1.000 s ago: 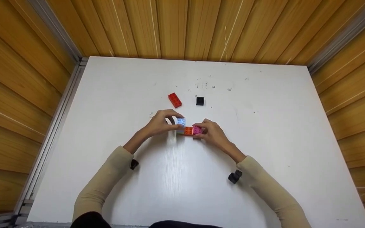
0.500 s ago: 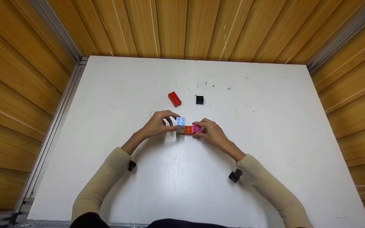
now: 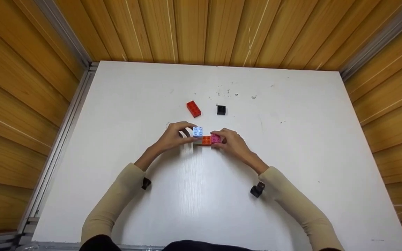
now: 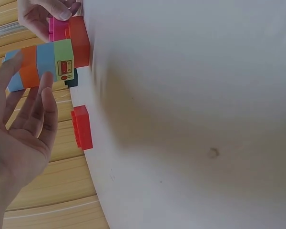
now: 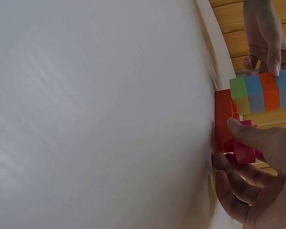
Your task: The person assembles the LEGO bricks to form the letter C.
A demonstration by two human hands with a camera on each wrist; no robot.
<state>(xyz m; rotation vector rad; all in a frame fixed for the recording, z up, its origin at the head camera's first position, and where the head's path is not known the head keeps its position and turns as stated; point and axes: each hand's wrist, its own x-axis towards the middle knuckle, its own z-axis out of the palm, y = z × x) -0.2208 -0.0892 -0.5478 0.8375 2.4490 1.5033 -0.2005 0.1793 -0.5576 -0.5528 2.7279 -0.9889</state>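
Note:
A stack of toy building bricks (image 4: 45, 64) in light blue, orange, blue and green stands over the left end of a longer orange-red brick (image 5: 223, 119). My left hand (image 3: 176, 135) holds the stack from the left, thumb and fingers on its sides; the light blue top brick (image 3: 198, 131) shows its studs. The green brick (image 5: 239, 95) at the bottom is right at the orange-red brick's studs. My right hand (image 3: 234, 142) pinches a pink brick (image 3: 215, 138) on the right end of the orange-red brick, which lies low at the white table.
Beyond the hands, a red brick (image 3: 193, 109) lies on the white table (image 3: 187, 209), with a small black brick (image 3: 221, 110) to its right. Wood-panelled walls (image 3: 222, 31) enclose the table's back and sides.
My left fingertips have drawn back slightly to the left, uncovering more of the light blue brick's top. The right hand keeps its pinch on the pink brick.

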